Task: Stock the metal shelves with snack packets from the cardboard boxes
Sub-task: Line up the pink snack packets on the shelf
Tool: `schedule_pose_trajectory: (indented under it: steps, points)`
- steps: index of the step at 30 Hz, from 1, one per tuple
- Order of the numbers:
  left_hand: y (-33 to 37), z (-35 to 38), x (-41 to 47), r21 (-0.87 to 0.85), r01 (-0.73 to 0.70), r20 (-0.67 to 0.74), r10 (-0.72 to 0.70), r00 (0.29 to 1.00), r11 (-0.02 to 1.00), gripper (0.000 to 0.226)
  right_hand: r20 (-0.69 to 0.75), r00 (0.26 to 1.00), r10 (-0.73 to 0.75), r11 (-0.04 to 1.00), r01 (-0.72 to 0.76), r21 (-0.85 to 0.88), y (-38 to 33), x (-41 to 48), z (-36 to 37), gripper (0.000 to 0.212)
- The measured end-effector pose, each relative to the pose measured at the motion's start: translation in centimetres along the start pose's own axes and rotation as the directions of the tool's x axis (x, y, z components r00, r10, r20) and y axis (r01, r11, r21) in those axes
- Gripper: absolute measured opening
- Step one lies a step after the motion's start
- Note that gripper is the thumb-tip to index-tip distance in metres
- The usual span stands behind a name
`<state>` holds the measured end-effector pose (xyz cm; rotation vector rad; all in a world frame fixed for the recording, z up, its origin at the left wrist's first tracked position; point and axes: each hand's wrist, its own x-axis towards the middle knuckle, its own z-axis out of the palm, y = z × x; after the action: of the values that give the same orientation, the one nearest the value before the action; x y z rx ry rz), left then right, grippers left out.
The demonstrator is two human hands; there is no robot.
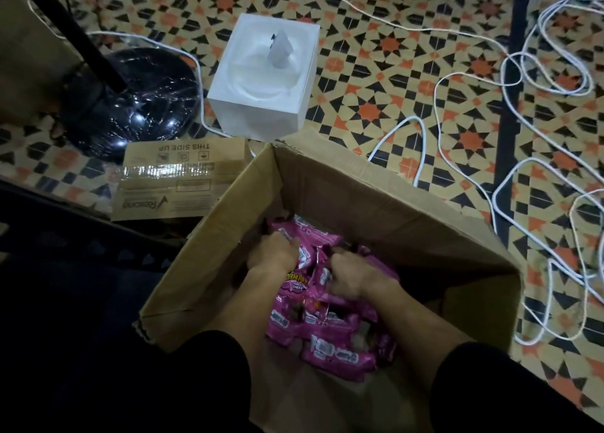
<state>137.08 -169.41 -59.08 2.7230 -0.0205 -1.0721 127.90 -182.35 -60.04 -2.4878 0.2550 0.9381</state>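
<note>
progress: I judge this an early stage. Packets are only being gathered, no metal shelves show in my view, and all the shelving seems still to be done.
cardboard box (pixel 376 200): stands open on the tiled floor with its flaps up, and a loose heap of pink packets covers part of its bottom.
fan base (pixel 130 105): black, beyond the cardboard box's far-left corner.
tissue box (pixel 261 105): white, just beyond the cardboard box, with one tissue sticking up.
second carton (pixel 179 177): taped, just left of the cardboard box. I cannot tell what it holds.
snack packets (pixel 327 337): inside the cardboard box, heaped from the middle to the near side.
left hand (pixel 274 252): inside the cardboard box, fingers curled round packets.
right hand (pixel 349 275): close beside it but not touching, clamped on packets too.
</note>
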Motion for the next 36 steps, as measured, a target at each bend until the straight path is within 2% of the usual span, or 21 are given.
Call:
schedule_pose_trajectory:
  steps: [5, 8, 11, 13, 17, 20, 23, 26, 31, 36]
  points:
    - [0.2, 2.5, 1.7, -0.175, 0.055, 0.005, -0.055, 0.998, 0.983, 0.055, -0.097, 0.994, -0.051, 0.993, 0.061, 0.100, 0.0, -1.4, -1.3, 0.018]
    - [-0.1, 2.5, 2.3, -0.242, 0.076, 0.004, -0.078, 0.997, 0.967, 0.051, -0.156, 0.988, 0.010, 0.975, 0.025, 0.219, 0.6, -2.5, -2.9, 0.013]
    - [0.4, 0.4, 1.1, -0.253, 0.059, 0.046, -0.049, 0.998, 0.966, 0.063, -0.102, 0.991, 0.088, 0.952, -0.054, 0.301, 1.2, -3.0, -3.9, 0.011]
    - [0.7, -0.8, 1.0, -0.199, 0.029, 0.078, -0.014, 0.997, 0.980, 0.066, -0.077, 0.986, 0.149, 0.947, -0.120, 0.299, 1.7, -2.9, -4.0, 0.013]
    - [0.4, -2.6, -0.1, -0.018, -0.119, 0.204, 0.120, 0.972, 0.993, 0.026, -0.107, 0.967, 0.233, 0.941, -0.196, 0.277, 2.4, -3.0, -4.2, 0.020]
    - [0.1, -1.7, -1.3, 0.184, -0.287, 0.342, 0.212, 0.916, 0.940, 0.016, -0.118, 0.957, 0.266, 0.944, -0.234, 0.230, 2.5, -2.9, -4.1, 0.018]
    - [-0.3, 0.0, -1.9, 0.302, -0.438, 0.392, 0.309, 0.867, 0.846, 0.031, -0.071, 0.955, 0.287, 0.943, -0.269, 0.195, 2.6, -2.3, -3.0, 0.017]
    - [-1.2, 1.2, -1.7, 0.412, -0.549, 0.434, 0.373, 0.820, 0.727, 0.052, -0.079, 0.949, 0.307, 0.937, -0.286, 0.201, 3.1, -2.1, -2.5, 0.033]
    - [-2.4, 2.2, -2.0, 0.528, -0.607, 0.539, 0.317, 0.780, 0.594, 0.036, -0.079, 0.934, 0.349, 0.913, -0.321, 0.251, 3.2, -2.0, -2.8, 0.041]
    - [-2.5, 2.9, -2.7, 0.596, -0.618, 0.547, 0.304, 0.780, 0.513, 0.053, -0.099, 0.943, 0.317, 0.922, -0.282, 0.267, 2.3, -2.0, -2.5, 0.038]
